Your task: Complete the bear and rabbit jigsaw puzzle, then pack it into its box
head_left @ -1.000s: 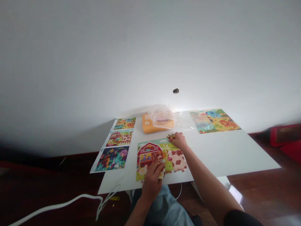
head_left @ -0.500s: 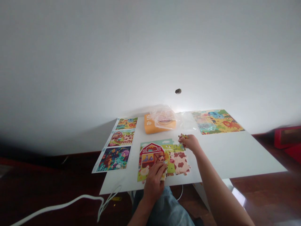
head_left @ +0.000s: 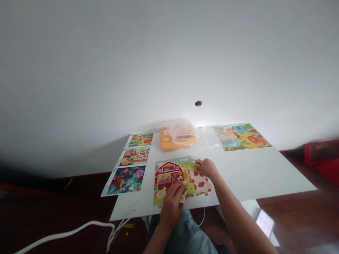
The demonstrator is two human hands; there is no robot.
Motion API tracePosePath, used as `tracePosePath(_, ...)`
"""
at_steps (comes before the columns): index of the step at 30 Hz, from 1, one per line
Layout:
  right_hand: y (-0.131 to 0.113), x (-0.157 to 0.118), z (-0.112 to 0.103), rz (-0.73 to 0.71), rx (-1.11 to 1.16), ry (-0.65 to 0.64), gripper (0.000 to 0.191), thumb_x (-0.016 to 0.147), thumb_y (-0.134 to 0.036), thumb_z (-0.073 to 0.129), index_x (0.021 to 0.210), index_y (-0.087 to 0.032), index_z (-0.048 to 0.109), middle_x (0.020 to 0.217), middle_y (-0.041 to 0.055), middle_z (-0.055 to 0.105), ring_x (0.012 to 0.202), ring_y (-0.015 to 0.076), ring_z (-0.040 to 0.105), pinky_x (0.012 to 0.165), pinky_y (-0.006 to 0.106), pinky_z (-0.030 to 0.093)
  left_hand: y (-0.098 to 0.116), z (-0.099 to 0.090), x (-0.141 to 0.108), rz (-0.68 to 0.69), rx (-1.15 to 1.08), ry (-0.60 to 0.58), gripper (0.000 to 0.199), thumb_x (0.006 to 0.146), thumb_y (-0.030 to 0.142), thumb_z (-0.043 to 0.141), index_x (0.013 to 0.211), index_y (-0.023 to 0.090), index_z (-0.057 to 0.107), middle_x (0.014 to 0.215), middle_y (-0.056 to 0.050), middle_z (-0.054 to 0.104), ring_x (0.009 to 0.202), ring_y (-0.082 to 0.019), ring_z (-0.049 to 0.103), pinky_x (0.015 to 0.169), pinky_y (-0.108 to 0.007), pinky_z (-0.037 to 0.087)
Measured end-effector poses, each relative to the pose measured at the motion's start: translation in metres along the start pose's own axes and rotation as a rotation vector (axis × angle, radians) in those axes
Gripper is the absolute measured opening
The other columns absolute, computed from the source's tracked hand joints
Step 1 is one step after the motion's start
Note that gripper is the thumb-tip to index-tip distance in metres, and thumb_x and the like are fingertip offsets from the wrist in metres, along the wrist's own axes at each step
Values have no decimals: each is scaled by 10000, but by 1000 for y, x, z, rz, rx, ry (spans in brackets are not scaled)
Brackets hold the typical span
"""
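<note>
A farm-themed jigsaw puzzle (head_left: 182,181) lies on the white table, showing a red barn and a brown-spotted cow. My right hand (head_left: 208,168) pinches a small puzzle piece (head_left: 198,162) at the puzzle's upper edge, above the cow. My left hand (head_left: 172,206) grips a pale piece (head_left: 182,198) at the puzzle's lower middle, its fingers curled over the piece and partly hiding the barn's lower right. Much of that piece is hidden.
Several printed puzzle picture sheets (head_left: 129,164) lie at the table's left. An orange box (head_left: 169,140) with a clear plastic bag (head_left: 184,134) sits at the back. A jungle-animal puzzle sheet (head_left: 241,137) lies back right. A white cable (head_left: 71,234) trails across the dark floor.
My right hand has moved left and closer to me, bringing its small piece onto the puzzle's upper edge. My left hand stays at about the same place on the puzzle.
</note>
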State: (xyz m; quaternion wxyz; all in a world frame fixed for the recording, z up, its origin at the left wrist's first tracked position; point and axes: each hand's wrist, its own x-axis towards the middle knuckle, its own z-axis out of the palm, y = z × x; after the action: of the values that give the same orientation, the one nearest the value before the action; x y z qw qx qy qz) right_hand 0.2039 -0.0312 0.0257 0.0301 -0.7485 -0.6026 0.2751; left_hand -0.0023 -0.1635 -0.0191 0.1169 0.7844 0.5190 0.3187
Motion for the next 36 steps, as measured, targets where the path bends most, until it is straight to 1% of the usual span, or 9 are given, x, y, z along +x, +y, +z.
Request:
tracePosePath(3,4,-6,-1,7,-3,6,390,766,-468,565,905,-123,681,925,160,695,865,235,645,654,260,441,0,0,0,-1,-12,-9,706,601,-39,400,1242,208,561,1211,-79,597,1199,-243,505,1053,-478,424)
tracePosePath(7,-2,-20,3,34,-52,64,506,757,-571,536,946,-125,683,1084,210,622,1023,316,575,766,352,450,-1,2,-1,-7,-15,-19,704,603,-44,398,1240,209,561,1211,-76,589,1205,-243,493,1065,-481,407)
tracePosePath(9,-9,-28,8,20,-71,77,461,742,-517,576,984,-137,672,1134,204,586,1087,335,531,806,376,438,-2,2,-1,-10,-13,-28,698,604,-43,400,1236,204,563,1211,-78,584,1205,-242,489,1072,-479,397)
tracePosePath(13,-16,-33,14,-25,-71,57,412,749,-406,593,1055,-132,633,1045,166,610,1110,315,512,858,366,414,0,1,0,-13,-8,-16,676,614,-36,403,1226,199,569,1206,-81,583,1205,-242,488,1065,-472,405)
tracePosePath(18,-3,-24,9,-19,41,75,486,709,-352,639,1124,-105,582,1029,143,646,1010,262,582,749,271,435,0,0,0,-14,-11,-20,683,613,-37,407,1233,203,563,1211,-77,582,1206,-241,488,1065,-466,407)
tracePosePath(23,6,-19,10,-4,135,-11,293,722,-421,624,827,-152,669,798,77,698,760,189,642,577,220,401,-2,2,-1,-1,-18,-19,676,621,-34,402,1235,200,559,1204,-83,587,1197,-247,493,1060,-478,407)
tracePosePath(28,4,-16,10,-25,184,59,262,735,-384,611,864,-159,648,796,55,696,746,171,636,572,214,381,-1,1,0,-13,-14,-39,698,601,-41,406,1242,193,557,1225,-79,574,1222,-245,468,1072,-476,395)
tracePosePath(33,9,-22,-7,-18,339,170,252,768,-396,574,852,-162,616,760,35,684,700,152,621,577,210,382,1,0,1,-14,-14,-32,686,613,-43,410,1239,195,557,1216,-73,577,1220,-237,469,1073,-465,398)
tracePosePath(36,15,-39,-11,-68,284,94,259,776,-410,557,823,-162,616,748,49,675,704,166,621,589,222,386,0,0,1,-9,-11,-19,684,611,-42,409,1233,197,561,1211,-74,577,1217,-239,471,1070,-467,400)
